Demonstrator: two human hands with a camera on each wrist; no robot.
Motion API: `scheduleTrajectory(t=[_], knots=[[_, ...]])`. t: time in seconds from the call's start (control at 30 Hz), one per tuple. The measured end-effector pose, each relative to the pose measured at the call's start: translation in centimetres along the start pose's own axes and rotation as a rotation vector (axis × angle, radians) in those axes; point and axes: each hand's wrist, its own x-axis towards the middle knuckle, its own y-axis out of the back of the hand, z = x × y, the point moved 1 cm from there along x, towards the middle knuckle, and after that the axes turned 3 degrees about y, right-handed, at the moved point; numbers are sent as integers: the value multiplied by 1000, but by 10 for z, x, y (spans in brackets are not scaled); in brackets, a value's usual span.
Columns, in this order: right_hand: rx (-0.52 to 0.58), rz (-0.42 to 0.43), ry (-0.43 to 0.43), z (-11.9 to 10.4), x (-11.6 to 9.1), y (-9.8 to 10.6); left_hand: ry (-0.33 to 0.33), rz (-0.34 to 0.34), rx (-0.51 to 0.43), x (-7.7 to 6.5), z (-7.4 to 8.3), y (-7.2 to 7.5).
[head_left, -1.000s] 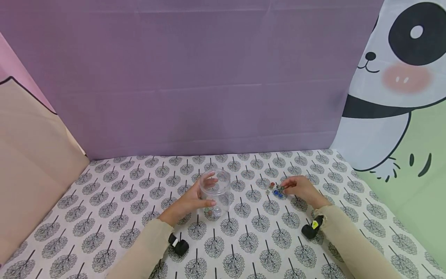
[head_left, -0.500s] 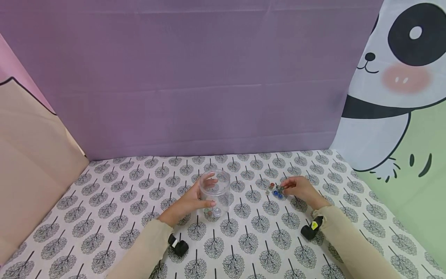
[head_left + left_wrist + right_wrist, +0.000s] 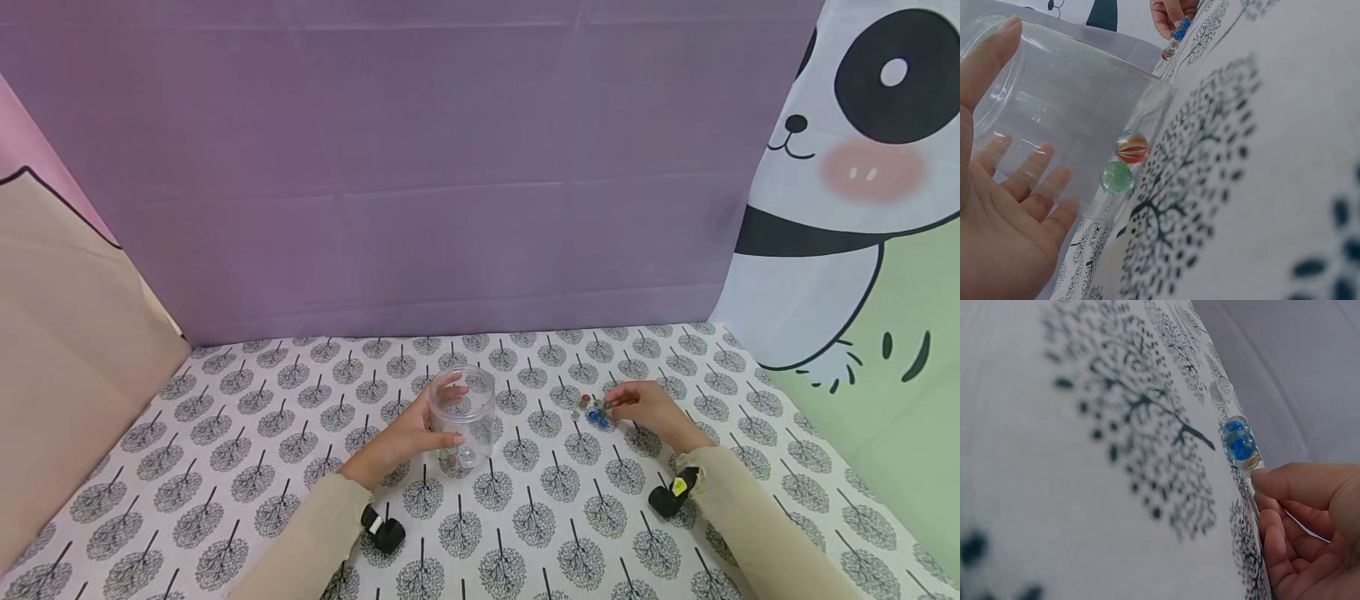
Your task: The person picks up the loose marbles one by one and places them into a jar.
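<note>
My left hand [image 3: 420,429] holds a clear plastic jar [image 3: 480,417] that stands upright on the cloth, thumb in front and fingers round the far side. In the left wrist view an orange-striped marble [image 3: 1132,147] and a green marble [image 3: 1117,177] lie at the jar's bottom. To the right of the jar, my right hand [image 3: 648,408] reaches down to a small cluster of glass marbles [image 3: 595,416], its fingertips right at the nearest ones. Blue marbles [image 3: 1240,444] show just past the thumb in the right wrist view. I cannot tell whether the fingers pinch a marble.
A white cloth [image 3: 525,508] with a tree print covers the table. Behind it rises a purple curtain [image 3: 450,167]. A panda-print panel [image 3: 810,300] stands at the right, and a beige panel [image 3: 75,358] at the left.
</note>
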Motion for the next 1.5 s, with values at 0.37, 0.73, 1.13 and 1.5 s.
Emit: scheduleTrajectory(t=[0.37, 0.73, 1.13, 1.5], knots=[[44, -5, -11, 3, -1, 3, 6, 3, 2, 1, -2, 0], [41, -3, -14, 1, -3, 4, -7, 3, -27, -1, -2, 0], [22, 16, -26, 0, -5, 4, -11, 0, -33, -1, -2, 0], [44, 22, -2, -8, -4, -1, 12, 2, -14, 0, -2, 1]])
